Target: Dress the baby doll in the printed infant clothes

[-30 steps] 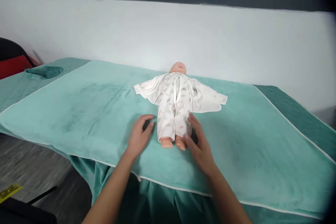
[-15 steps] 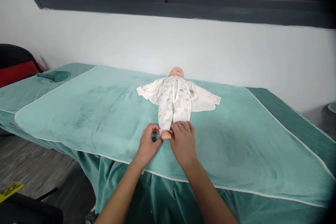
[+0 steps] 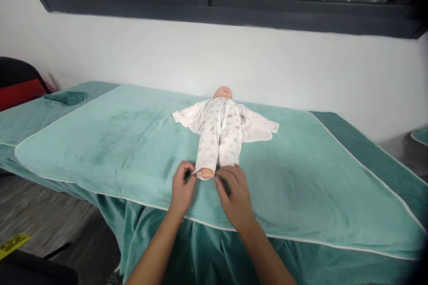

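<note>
A doll point(image 3: 223, 92) was laid on its back at the centre of the frame, head toward the wall point(image 3: 133, 49) and legs toward the lower edge, so that its feet were brought within easy reach. It was dressed in a printed white garment point(image 3: 230, 120), whose sleeves were spread out to either side; whether arms filled them could not be told. The near-left trouser cuff point(image 3: 204, 178) was gripped at its left corner by the left hand point(image 3: 182, 191), thumb against fingers, and at its right corner by the right hand point(image 3: 236, 193) in a similar pinch. By this two-sided hold the opening was apparently kept taut and wide around the foot point(image 3: 207, 173). The other foot was hidden behind the right hand. Soft support was probably given by the green cover point(image 3: 301, 178) underneath.
</note>
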`<control>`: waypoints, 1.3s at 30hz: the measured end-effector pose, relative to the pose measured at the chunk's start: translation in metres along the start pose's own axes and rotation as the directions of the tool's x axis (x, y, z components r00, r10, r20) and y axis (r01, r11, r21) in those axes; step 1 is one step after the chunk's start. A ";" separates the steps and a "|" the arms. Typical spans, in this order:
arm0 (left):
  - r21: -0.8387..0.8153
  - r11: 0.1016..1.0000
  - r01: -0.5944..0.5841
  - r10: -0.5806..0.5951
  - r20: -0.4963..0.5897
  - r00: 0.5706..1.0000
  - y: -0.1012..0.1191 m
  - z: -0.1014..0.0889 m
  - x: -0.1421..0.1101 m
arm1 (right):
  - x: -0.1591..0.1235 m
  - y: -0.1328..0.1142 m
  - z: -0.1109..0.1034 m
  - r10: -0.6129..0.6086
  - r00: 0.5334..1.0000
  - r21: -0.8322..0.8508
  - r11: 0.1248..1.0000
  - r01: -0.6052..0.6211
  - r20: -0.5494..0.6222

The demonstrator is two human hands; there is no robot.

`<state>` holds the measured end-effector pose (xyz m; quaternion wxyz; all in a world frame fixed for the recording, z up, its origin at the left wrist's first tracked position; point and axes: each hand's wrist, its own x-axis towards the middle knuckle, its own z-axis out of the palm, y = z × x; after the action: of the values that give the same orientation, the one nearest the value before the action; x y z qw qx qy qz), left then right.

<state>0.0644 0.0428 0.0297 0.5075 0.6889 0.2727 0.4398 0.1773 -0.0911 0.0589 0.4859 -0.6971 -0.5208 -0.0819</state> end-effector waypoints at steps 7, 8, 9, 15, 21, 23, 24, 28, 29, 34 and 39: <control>-0.067 0.997 -0.040 0.038 -0.027 0.999 0.004 -0.001 0.002 | -0.003 0.035 -0.011 0.255 0.960 -0.052 0.963 -0.263 -0.118; -0.062 0.998 -0.033 0.032 -0.018 0.999 0.004 0.000 0.002 | -0.002 0.038 -0.010 0.268 0.960 -0.093 0.957 -0.276 -0.087; -0.058 0.998 -0.027 0.026 -0.010 1.000 0.003 0.000 0.002 | 0.000 0.040 -0.009 0.272 0.960 -0.133 0.951 -0.278 -0.060; -0.049 0.999 0.004 -0.003 0.017 1.000 0.000 -0.001 0.002 | 0.016 0.042 -0.012 0.288 0.958 -0.087 0.954 -0.287 -0.004; -0.046 0.999 0.006 -0.006 0.010 1.000 0.001 0.000 0.002 | 0.011 0.021 -0.033 0.113 0.991 0.053 0.993 -0.109 -0.075; -0.043 0.999 0.001 -0.001 0.007 1.000 0.001 0.000 0.002 | 0.007 0.020 -0.037 0.082 0.994 0.037 0.996 -0.080 -0.072; -0.039 0.999 0.003 -0.003 0.008 1.000 0.001 0.001 0.002 | 0.006 0.020 -0.038 0.084 0.995 0.020 0.996 -0.083 -0.051; -0.015 1.000 0.027 -0.026 0.023 0.999 0.002 0.000 0.002 | 0.000 0.030 -0.035 0.143 0.989 -0.052 0.989 -0.142 0.029; -0.011 0.999 0.030 -0.030 0.024 0.999 0.002 0.000 0.002 | -0.001 0.031 -0.034 0.140 0.990 -0.053 0.989 -0.138 0.031; -0.009 1.000 0.015 -0.015 0.022 1.000 0.002 0.000 0.002 | 0.001 0.024 -0.030 0.042 0.998 -0.016 0.999 -0.041 0.036; -0.011 1.000 0.005 -0.005 0.038 0.999 0.000 -0.001 0.002 | 0.004 0.011 -0.034 -0.026 0.999 -0.005 1.000 0.025 -0.037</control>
<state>0.0641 0.0450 0.0302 0.5175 0.6935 0.2625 0.4270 0.2012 -0.1144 0.0725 0.4927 -0.6899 -0.5203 -0.1023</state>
